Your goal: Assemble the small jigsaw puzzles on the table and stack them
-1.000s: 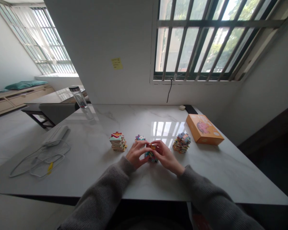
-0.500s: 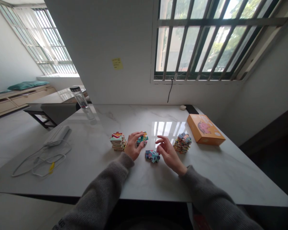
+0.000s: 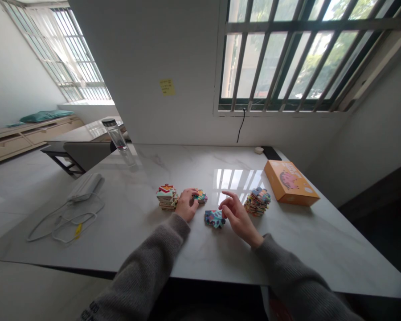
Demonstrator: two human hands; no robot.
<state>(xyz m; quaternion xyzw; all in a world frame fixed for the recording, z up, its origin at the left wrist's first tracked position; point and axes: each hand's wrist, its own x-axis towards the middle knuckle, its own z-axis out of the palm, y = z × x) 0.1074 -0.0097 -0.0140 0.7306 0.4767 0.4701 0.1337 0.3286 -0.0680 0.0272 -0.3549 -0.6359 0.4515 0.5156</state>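
My left hand (image 3: 187, 204) bends its thumb and fingers around the edge of a colourful jigsaw puzzle piece (image 3: 199, 194) on a low pile; the fingers partly cover it. Just left of that hand rises a taller stack of puzzle pieces (image 3: 167, 198), a red and pale green one on top. My right hand (image 3: 235, 215) hovers with fingers apart and nothing between them. Close to its fingertips lies a small pile of blue patterned puzzle pieces (image 3: 214, 219). Another tall, uneven stack of puzzle pieces (image 3: 257, 201) stands to its right.
An orange box (image 3: 290, 183) lies at the right on the marble-look table (image 3: 147, 258). Toward the back right are a black flat object (image 3: 272, 153) and a small white one. A white device with a cable (image 3: 85, 187) is at the left, a glass bottle (image 3: 116, 135) behind it.
My left hand has lowered the puzzle piece it was holding up onto the middle pile. The right hand stays nearly in place. The whole view has shifted slightly.
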